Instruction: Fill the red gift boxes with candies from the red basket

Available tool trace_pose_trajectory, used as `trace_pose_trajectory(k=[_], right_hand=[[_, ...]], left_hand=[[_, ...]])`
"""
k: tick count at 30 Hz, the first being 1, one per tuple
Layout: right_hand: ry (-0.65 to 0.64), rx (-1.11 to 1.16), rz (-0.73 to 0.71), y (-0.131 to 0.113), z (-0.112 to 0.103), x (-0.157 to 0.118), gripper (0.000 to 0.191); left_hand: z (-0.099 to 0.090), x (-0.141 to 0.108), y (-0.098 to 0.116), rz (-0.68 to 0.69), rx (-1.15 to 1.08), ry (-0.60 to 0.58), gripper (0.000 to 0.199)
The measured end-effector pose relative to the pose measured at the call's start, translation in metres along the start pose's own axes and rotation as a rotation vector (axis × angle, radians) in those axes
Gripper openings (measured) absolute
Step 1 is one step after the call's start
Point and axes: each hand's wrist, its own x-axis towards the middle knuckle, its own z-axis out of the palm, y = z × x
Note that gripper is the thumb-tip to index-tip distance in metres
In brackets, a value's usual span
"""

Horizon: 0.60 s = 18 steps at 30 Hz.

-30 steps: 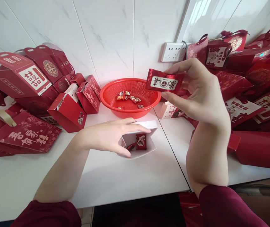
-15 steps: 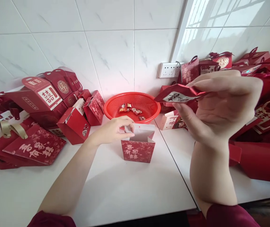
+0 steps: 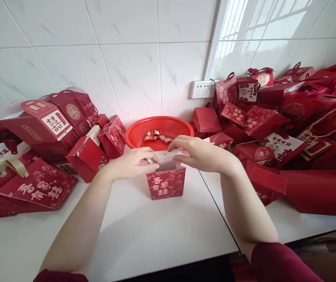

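A small red gift box with pale lettering stands upright on the white table, its top unfolded and its pale inside showing. At its left rim, my left hand holds the edge between bent fingers and thumb. On the other side my right hand reaches over the top, fingers and thumb closed about the white back flap with its red dots. The bottom of the box's inside is hidden from me. Just behind it sits a red plastic basket with several wrapped candies in it.
Red gift boxes are stacked along the left, with gold-ribboned bags in front. A large heap of red boxes and bags fills the right. A white power strip is on the tiled wall. A dark seam crosses the table.
My right hand has come down and left from the raised position to the box's top. The red packet with a white label that it held is out of sight. My left hand stays at the rim.
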Motion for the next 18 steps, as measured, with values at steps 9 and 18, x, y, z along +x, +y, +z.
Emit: trace_pose_trajectory(k=[9, 18], right_hand=[[-0.368, -0.118, 0.177, 0.013, 0.02, 0.018, 0.046], [-0.042, 0.024, 0.07, 0.02, 0.029, 0.029, 0.012]], left_hand=[[0.009, -0.001, 0.004, -0.154, -0.031, 0.004, 0.073], [0.004, 0.0, -0.014, -0.118, -0.028, 0.312, 0.032]])
